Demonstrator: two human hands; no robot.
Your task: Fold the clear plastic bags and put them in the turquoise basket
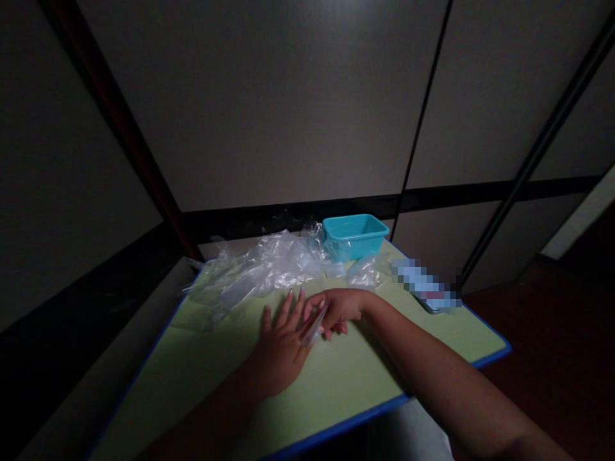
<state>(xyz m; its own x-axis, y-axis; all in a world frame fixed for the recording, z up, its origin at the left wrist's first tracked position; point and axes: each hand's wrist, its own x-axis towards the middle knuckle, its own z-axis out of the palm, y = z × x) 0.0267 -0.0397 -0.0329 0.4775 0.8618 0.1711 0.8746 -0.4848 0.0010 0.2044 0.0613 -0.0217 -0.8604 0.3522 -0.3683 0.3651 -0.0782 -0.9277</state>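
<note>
Over the middle of the table, a small folded piece of clear plastic bag [314, 328] stretches between my two hands. My right hand [342, 306] is bent at the wrist and pinches its upper end with closed fingers. The lower end lies at the thumb and index finger of my left hand [281, 352], which appear to hold it; the other fingers of that hand are stretched out and spread. Just beyond the hands is a loose heap of crumpled clear plastic bags [283, 259]. Another crumpled clear bag [365, 274] lies past my right hand.
A turquoise plastic basket [358, 243] stands at the back of the light green table [192, 390] with a blue edge. A phone-like object [427, 288], partly blurred out, lies near the right edge. Panelled cabinet doors [288, 109] rise right behind the table.
</note>
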